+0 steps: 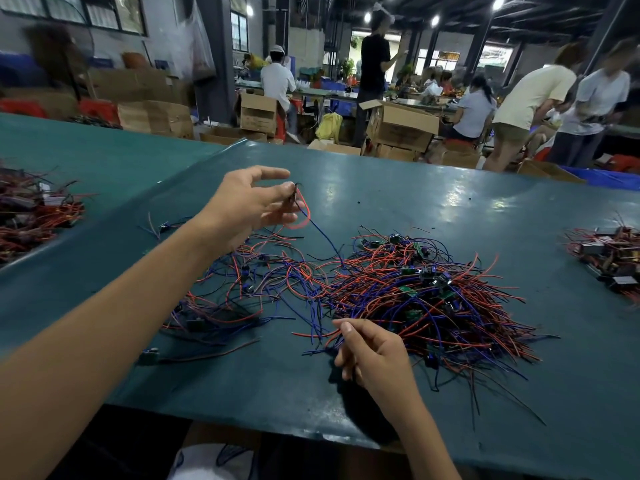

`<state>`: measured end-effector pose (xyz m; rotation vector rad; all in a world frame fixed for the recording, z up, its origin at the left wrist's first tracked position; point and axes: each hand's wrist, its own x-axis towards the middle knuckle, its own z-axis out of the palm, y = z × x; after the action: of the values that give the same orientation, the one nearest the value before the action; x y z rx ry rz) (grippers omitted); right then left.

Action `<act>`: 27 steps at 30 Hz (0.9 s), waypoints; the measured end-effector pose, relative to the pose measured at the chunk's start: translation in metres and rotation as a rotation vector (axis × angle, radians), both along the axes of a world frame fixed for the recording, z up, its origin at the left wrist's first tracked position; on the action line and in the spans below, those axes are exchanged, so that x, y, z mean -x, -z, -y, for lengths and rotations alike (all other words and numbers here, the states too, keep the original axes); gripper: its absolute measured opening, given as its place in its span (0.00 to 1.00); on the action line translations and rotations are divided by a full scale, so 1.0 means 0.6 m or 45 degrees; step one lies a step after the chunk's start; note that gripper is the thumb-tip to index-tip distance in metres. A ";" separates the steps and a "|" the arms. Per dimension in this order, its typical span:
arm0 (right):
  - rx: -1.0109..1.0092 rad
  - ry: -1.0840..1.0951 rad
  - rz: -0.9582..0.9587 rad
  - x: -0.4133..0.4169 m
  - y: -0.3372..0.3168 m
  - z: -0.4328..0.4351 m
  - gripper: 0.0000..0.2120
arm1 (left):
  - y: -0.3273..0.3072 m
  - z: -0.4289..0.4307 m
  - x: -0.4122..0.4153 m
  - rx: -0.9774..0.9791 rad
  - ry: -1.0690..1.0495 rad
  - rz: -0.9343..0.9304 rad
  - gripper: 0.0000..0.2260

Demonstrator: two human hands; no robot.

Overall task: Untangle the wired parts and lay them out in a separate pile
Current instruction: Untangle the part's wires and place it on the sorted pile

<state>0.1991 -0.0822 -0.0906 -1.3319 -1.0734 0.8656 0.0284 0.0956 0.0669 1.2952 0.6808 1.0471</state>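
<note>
While the left hand is lifting one wired part, the right hand is working at the tangled pile.
Left thumb and a fingertip are pinching the part's small dark body above the green table, the index finger lying straight above them; its blue lead is trailing down right into the tangle. Right fingers are curling, thumb and index tip pinching a wire strand at the tangle's near-left edge. A looser separate pile is lying just left of the tangle. Further wire heaps are sitting at the left and right table edges.
</note>
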 end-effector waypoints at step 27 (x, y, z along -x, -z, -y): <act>-0.350 0.143 0.084 0.004 -0.001 0.019 0.08 | 0.231 0.061 -0.066 0.669 0.309 0.486 0.11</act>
<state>0.1966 -0.0937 -0.0898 -1.1833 -1.1135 0.5713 0.0682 0.0589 -0.0718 0.6767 0.4498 0.8116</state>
